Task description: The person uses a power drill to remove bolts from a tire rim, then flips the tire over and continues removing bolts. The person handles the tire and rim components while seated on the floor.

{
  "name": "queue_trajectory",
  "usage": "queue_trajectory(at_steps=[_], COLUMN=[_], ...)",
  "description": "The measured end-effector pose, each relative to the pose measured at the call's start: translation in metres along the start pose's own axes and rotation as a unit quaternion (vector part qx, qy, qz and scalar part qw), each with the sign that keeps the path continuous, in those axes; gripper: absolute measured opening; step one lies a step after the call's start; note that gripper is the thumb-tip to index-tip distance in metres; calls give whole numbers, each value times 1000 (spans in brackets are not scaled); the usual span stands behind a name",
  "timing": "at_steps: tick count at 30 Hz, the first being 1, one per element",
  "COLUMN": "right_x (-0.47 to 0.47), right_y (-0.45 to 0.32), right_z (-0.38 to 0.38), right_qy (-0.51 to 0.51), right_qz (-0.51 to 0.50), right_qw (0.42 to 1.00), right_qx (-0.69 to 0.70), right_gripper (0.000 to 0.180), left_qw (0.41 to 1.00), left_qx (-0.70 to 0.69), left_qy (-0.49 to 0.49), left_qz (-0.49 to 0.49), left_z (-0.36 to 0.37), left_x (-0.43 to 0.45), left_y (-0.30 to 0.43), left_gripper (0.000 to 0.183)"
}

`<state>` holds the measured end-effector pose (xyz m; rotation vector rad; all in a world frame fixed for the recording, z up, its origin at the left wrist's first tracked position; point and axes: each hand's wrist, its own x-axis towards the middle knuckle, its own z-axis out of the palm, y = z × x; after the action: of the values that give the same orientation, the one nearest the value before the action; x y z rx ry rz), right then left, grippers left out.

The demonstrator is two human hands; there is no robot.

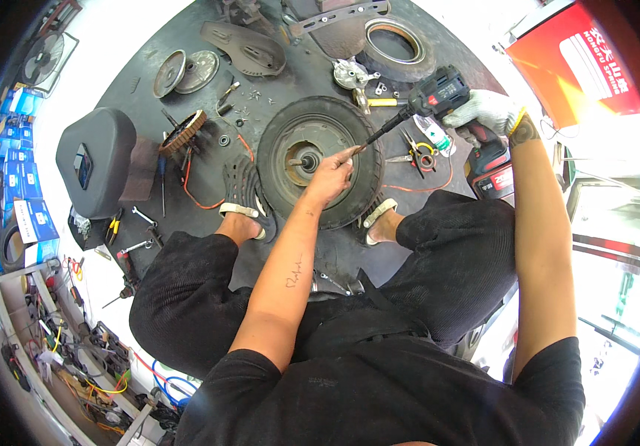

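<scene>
A wheel with a black tyre (273,161) and a metal hub (320,134) lies flat on the floor between my feet. Over it, the bare fingers of my left hand (331,177) pinch the tip of a long dark driver shaft (387,128); any small part at that tip is hidden. The shaft extends from a black cordless power driver (437,95) with a red battery (493,181). Wearing a white knit glove, my right hand (484,114) grips its handle, to the right of the wheel. An axle stub (297,162) sticks up from the hub's middle.
Around the wheel lie a yellow-handled hammer (384,102), scissors (409,148), loose screws (255,96), a geared rotor (186,131) and an orange cable (189,187). A padded seat (94,161) stands left, bearing a phone (83,165). Another tyre (398,47) lies behind.
</scene>
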<state>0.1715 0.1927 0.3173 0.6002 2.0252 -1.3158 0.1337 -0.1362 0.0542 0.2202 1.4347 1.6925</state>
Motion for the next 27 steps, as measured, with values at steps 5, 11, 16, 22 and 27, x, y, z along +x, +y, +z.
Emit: queue_trajectory(at_steps=[5, 11, 16, 22, 27], right_x=[13, 41, 42, 31, 30], right_y=[-7, -35, -51, -61, -66], right_z=[17, 71, 118, 135, 144], right_qy=[45, 90, 200, 211, 215], right_qz=[-24, -86, -94, -82, -64], right_qw=[995, 957, 859, 862, 862], right_qx=[-81, -263, -462, -454, -454], right_gripper=[26, 27, 46, 42, 47], left_qw=[984, 984, 978, 979, 980], left_qx=[114, -53, -142, -168, -163], left_qy=[140, 150, 101, 64, 45], left_qz=[9, -74, -111, -94, -102], left_z=[28, 22, 11, 13, 10], left_x=[17, 27, 41, 41, 37], left_y=[-17, -21, -26, -29, -22], left_gripper=[58, 82, 87, 87, 88])
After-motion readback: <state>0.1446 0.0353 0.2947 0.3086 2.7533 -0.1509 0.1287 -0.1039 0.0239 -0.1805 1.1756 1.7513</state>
